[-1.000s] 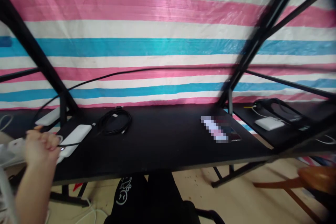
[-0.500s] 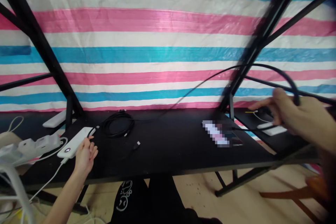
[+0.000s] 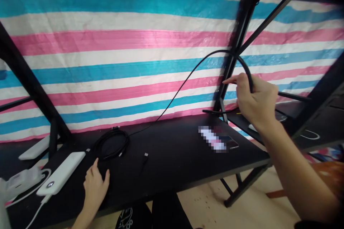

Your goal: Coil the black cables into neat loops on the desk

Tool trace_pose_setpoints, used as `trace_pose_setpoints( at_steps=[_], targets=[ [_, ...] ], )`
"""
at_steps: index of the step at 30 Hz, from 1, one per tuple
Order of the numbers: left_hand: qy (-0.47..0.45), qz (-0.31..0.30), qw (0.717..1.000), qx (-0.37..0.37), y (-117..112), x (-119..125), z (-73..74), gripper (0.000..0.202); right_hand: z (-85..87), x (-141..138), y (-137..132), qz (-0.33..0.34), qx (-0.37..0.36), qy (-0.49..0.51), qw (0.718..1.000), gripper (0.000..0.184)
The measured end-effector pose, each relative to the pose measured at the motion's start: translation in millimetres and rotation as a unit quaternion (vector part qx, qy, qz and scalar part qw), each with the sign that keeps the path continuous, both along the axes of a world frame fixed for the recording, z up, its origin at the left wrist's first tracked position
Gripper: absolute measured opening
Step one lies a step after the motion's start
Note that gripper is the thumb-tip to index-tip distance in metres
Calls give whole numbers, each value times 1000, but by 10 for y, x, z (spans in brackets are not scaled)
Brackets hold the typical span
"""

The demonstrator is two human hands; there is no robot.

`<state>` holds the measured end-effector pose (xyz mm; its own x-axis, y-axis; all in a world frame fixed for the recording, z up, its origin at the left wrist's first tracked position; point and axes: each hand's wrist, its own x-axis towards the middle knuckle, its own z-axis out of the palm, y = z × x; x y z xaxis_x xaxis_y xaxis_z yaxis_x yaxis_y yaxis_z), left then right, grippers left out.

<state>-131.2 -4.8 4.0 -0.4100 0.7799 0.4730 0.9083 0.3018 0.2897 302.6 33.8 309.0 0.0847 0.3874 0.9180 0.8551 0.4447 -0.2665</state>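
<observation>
My right hand [image 3: 255, 100] is raised over the right end of the table, its fingers closed round a black cable [image 3: 194, 68]. From that hand the cable arches up and runs down left to a coil [image 3: 98, 146] lying on the tabletop. A short end of it sticks out left below the hand. My left hand [image 3: 95, 184] is low over the table with thumb and fingers apart, holding nothing. Left of it lies a white power bank [image 3: 63, 173] with a lit round display and a white cord plugged in. The coil is just beyond its fingertips.
A phone [image 3: 228, 142], partly blurred out, lies on the right of the black table [image 3: 172, 164]. A loose USB plug [image 3: 145, 156] rests near the middle. White power strip [image 3: 23, 182] at the left. Black metal posts [image 3: 233, 57] stand before a striped sheet [image 3: 134, 39].
My left hand has come off the power bank, moved right and spread its fingers. My right hand, still gripping the black cable, has shifted left in view. The view has turned and tilted.
</observation>
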Motion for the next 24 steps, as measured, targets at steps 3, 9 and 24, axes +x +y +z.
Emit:
trace_pose_setpoints(
  at_steps=[3,9,24],
  targets=[
    [-1,-18,1000,-1,-1,198,-83,69,117,-49,48,16,10,1,1000,39],
    [-24,-79,996,13,-166,664,-319,71,140,-261,76,51,66,9,996,34],
    [-164,-288,926,-180,102,1234,534,85,-260,-668,312,128,44,-4,991,31]
  ],
)
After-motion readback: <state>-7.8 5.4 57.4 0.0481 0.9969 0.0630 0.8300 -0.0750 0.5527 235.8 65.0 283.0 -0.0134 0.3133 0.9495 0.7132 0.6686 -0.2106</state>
